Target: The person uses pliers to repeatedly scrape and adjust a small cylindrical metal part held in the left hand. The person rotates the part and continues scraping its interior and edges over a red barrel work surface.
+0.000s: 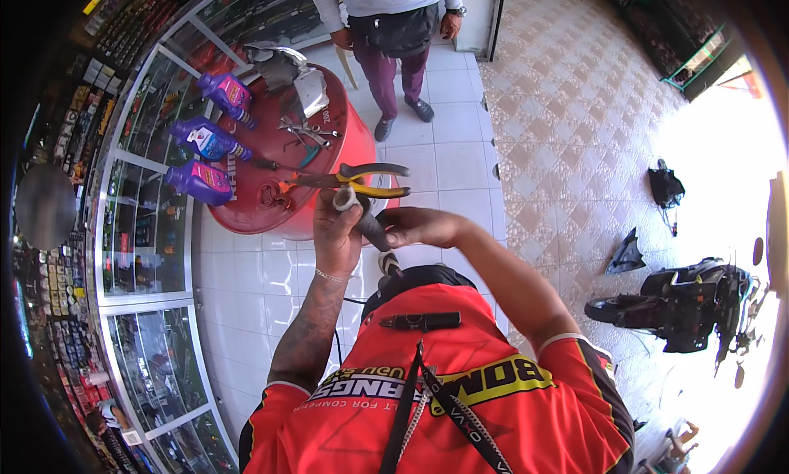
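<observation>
In front of my chest, both hands are closed on a short dark grey tube (pixel 372 227) with a pale, hollow ring-shaped end; its exact kind is not clear. My left hand (pixel 335 234) wraps the upper part, thumb near the pale end. At the lower end, the fingers of my right hand (pixel 413 227) press against the tube's side. Just beyond it, pliers with yellow and black handles (pixel 374 182) lie on a red drum (pixel 275 219), handles sticking out past its rim.
Purple bottles (pixel 200 183), a silver metal part (pixel 311 92) and small metal parts (pixel 308 133) sit on the drum. A person (pixel 397 30) stands beyond it. Glass display cases (pixel 144 227) line the left. On the right stands a motorcycle (pixel 690 306), near a black panel (pixel 626 254) on the floor.
</observation>
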Tool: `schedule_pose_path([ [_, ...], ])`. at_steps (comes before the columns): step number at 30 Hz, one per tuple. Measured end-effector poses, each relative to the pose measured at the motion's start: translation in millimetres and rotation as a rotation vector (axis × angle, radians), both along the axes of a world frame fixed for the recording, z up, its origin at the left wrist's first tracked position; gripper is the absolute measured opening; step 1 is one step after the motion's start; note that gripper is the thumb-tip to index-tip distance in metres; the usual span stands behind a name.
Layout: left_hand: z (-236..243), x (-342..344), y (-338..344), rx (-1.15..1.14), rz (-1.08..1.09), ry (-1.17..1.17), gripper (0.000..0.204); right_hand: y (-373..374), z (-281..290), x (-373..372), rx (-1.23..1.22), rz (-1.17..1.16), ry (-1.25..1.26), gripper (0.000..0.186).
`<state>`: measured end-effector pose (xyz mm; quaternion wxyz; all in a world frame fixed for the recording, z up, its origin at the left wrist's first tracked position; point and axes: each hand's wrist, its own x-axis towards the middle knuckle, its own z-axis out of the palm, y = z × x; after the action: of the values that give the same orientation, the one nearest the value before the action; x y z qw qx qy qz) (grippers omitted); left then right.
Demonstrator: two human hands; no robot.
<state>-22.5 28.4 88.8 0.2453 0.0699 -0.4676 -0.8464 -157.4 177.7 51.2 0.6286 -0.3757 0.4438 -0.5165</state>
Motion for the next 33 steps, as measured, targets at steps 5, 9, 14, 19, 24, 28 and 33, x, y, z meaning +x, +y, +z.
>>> schedule_pose_path([
  [5, 1.2, 10.0, -6.8, 0.191, 0.079, 0.053, 0.042, -53.0, -54.6, 21.9, -0.152, 0.089, -0.851, 0.063],
  [9, -2.9, 19.8, -23.7, 0.163, 0.158, 0.073, 0.046, -55.5, -25.0, 25.4, -0.150, -0.123, -0.411, 0.049],
  [14, 6.6, 28.3, -30.8, 0.076, 0.215, 0.043, 0.053, -54.1, 43.4, 48.5, -0.264, -0.494, 0.944, 0.053],
  [19, 13.8, 23.3, -31.7, 0.100, 0.209, 0.103, 0.046, -78.8, 42.7, 14.7, 0.031, 0.126, 0.246, 0.047],
  [24, 13.7, 25.5, -18.6, 0.159, 0.160, 0.087, 0.046, -85.9, 5.6, 11.5, -0.116, 0.611, -0.648, 0.051],
  [28, 22.6, 25.9, -21.8, 0.150, 0.156, 0.102, 0.048, -80.9, 27.1, 21.8, 0.069, 0.288, -0.355, 0.039],
  [33, 27.4, 26.3, -22.9, 0.075, 0.167, 0.099, 0.049, -65.2, 55.7, 23.4, 0.050, 0.121, 0.120, 0.041],
])
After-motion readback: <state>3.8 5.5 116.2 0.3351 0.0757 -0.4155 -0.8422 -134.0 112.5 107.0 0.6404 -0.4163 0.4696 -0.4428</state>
